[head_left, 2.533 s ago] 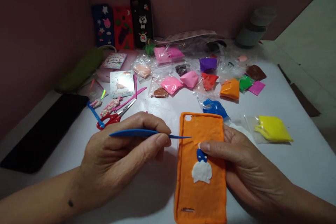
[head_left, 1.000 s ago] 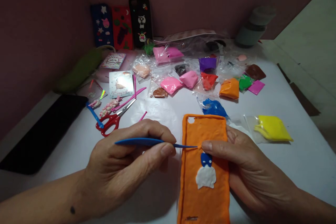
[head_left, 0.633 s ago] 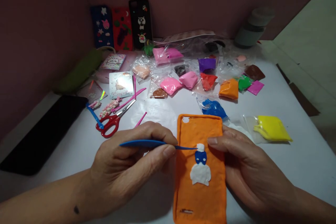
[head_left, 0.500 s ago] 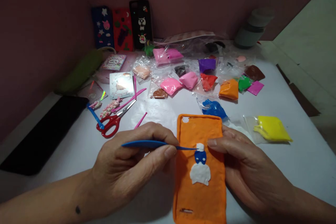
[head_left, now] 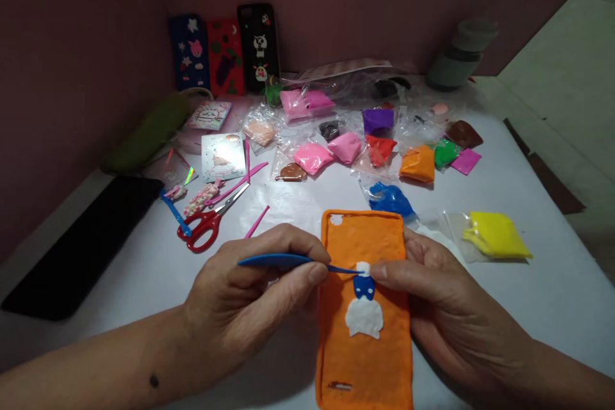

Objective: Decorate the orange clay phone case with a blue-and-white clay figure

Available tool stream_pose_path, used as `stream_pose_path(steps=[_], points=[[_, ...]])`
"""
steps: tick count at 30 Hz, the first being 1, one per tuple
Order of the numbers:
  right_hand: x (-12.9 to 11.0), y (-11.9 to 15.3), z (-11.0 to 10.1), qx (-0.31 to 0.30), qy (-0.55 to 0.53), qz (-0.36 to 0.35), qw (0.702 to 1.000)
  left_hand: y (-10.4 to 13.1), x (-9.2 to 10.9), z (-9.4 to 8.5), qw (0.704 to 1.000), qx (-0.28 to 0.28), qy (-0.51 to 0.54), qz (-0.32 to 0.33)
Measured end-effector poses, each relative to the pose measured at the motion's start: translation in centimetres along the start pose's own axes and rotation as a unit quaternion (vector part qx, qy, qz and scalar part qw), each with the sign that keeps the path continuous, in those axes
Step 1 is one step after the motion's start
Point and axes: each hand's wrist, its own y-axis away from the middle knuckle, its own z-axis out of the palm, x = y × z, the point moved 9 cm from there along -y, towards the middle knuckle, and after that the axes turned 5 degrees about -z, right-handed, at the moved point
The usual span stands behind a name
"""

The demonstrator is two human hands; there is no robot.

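Observation:
An orange clay-covered phone case (head_left: pixel 365 365) is held upright in front of me. On it sit a white cat-head shape (head_left: pixel 364 318), a blue piece (head_left: pixel 364 288) with two small white spots, and a small white piece (head_left: pixel 363 268) at the upper end. My left hand (head_left: pixel 259 288) pinches a thin blue tool (head_left: pixel 276 261), whose tip touches the small white piece. My right hand (head_left: pixel 456 301) grips the case's right edge, its thumb pressed beside that white piece and its other fingers partly hidden behind the case.
Red-handled scissors (head_left: pixel 204 230) and a black phone-like slab (head_left: pixel 86 246) lie left. Bagged clay, including blue (head_left: pixel 390 198) and yellow (head_left: pixel 497 235), spreads across the white table (head_left: pixel 519 314). Three decorated cases, one black (head_left: pixel 259 48), lean on the wall; a jar (head_left: pixel 456 54) stands back right.
My right thumb has moved left, up to the small white piece. My left hand and the blue tool have shifted slightly right.

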Motion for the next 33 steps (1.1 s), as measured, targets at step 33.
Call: stream_pose_path(steps=[33], points=[[0.7, 0.3, -0.3, 0.004, -0.005, 0.026, 1.0, -0.2, -1.3, -1.0, 0.984, 0.007, 0.166, -0.072]])
